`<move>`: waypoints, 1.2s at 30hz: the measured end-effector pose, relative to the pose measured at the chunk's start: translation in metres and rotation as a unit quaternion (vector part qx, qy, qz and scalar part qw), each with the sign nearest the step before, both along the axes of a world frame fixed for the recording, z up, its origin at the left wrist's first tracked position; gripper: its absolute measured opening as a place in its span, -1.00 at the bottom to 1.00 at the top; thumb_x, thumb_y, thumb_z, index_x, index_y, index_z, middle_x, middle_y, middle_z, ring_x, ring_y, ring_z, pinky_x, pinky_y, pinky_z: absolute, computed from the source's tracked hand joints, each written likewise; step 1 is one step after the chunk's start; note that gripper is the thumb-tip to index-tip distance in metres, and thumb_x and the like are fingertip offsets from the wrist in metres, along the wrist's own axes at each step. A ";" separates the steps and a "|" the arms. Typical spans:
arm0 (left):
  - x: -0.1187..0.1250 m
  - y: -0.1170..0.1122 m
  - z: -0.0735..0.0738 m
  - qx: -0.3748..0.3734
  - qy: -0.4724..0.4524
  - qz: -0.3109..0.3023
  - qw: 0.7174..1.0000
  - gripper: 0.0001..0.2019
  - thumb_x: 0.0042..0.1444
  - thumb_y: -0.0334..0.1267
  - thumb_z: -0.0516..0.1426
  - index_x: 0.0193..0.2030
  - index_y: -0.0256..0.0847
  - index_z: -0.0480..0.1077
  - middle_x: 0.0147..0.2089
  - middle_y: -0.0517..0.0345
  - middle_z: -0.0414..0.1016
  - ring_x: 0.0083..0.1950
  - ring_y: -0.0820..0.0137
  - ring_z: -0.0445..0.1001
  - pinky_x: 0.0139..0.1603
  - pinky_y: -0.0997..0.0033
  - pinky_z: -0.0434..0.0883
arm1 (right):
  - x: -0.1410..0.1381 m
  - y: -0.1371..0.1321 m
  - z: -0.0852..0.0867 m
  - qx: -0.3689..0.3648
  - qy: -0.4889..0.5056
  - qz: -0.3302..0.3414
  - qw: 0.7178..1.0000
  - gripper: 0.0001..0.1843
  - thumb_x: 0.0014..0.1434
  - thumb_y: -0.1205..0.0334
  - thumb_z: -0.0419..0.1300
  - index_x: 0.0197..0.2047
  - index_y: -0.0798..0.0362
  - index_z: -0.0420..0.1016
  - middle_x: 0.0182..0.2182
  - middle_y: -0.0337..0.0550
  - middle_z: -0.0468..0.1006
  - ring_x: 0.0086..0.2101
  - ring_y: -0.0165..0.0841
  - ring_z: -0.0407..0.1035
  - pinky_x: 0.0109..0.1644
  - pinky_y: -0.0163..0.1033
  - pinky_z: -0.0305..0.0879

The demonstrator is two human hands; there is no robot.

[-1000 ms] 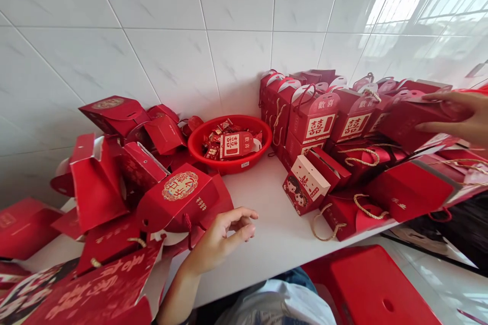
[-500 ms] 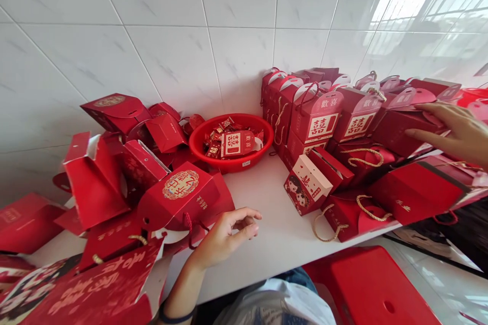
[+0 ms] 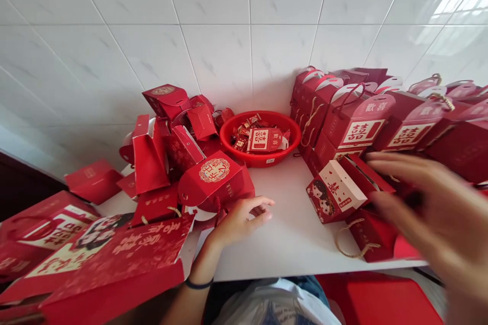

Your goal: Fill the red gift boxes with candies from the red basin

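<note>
My left hand (image 3: pixel 240 221) rests on the white table (image 3: pixel 290 238) with its fingers loosely curled and apart, holding nothing, right beside a red gift box with a gold round emblem (image 3: pixel 215 183). My right hand (image 3: pixel 430 208) is blurred by motion in front of the boxes on the right, fingers spread and empty. It hovers over a small red and white box with a cartoon couple (image 3: pixel 333 195) and a red box with a rope handle (image 3: pixel 371 236).
A red bowl (image 3: pixel 261 157) of wrapped sweets stands against the tiled wall. Assembled red gift boxes (image 3: pixel 354 122) are stacked at the right, loose unfolded boxes (image 3: pixel 152 152) piled at the left. A large flat red box (image 3: pixel 114 264) lies front left. A red stool (image 3: pixel 381 299) stands below.
My right hand let go of the box at the far right stack and swept left and down towards me. The view turned left. My left hand barely moved.
</note>
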State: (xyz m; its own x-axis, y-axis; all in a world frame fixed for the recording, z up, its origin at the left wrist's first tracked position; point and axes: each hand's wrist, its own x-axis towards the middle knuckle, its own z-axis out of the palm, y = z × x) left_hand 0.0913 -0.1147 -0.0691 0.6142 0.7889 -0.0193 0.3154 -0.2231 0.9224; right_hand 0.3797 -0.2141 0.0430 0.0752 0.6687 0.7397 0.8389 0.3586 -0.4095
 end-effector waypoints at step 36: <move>-0.004 0.028 0.030 0.059 0.017 0.129 0.990 -0.74 0.28 -0.07 0.08 -0.23 -0.20 0.48 -0.24 0.13 0.61 -0.17 0.29 0.56 -0.09 0.37 0.49 | -0.091 0.061 -0.087 0.022 -0.118 0.148 0.982 -0.81 0.32 0.48 0.11 -0.20 0.07 0.52 -0.26 -0.16 0.65 -0.35 -0.37 0.35 -0.10 -0.15 0.18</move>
